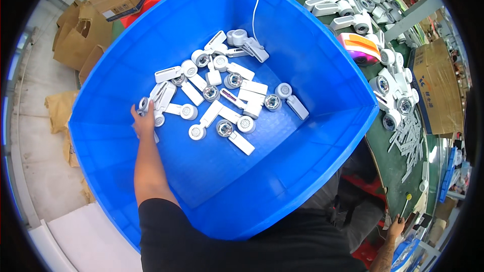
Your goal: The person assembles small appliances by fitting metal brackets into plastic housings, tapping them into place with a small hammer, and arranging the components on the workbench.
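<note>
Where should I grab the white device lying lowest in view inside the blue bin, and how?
Probably by the flat handle, pinching its long edges from the lower right: it juts away from the round head, with bare bin floor alongside.

From the person's head, the one wide fisheye view looks steeply down into a deep blue plastic tub [201,184] at close range; a pale grey floor [43,136] lies toward the view's left rim, a green worktop [390,174] toward its right, and a black cloth shirt [227,254] crosses below.
</note>
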The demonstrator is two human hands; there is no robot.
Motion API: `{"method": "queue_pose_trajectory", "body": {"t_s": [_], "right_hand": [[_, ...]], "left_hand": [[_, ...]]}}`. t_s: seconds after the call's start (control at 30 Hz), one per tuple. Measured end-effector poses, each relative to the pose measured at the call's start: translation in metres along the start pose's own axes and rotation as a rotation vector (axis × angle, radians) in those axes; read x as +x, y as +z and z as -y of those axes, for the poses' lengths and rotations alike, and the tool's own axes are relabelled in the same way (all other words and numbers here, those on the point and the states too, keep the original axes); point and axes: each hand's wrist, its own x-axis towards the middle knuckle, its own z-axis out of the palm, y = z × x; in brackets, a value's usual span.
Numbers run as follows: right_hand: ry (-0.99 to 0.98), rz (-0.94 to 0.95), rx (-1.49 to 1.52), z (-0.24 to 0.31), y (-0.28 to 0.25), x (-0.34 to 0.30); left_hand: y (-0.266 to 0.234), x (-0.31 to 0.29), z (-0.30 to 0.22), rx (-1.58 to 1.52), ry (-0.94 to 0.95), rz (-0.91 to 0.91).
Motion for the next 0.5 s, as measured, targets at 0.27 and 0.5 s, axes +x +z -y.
{"method": "queue_pose_trajectory", "body": {"t_s": [0.27, 0.5], "right_hand": [[0.014, 0.027, 0.088, 0.019, 0.000, -0.028], [-0.031, -0.088, 0.046, 0.009, -0.012, -0.037]], "left_hand": [[0.017, -0.021, -0.024, -0.027, 0.378, 0.128], [0.039, -0.085, -0.073, 0.127, 0.806, -0.119]]}}
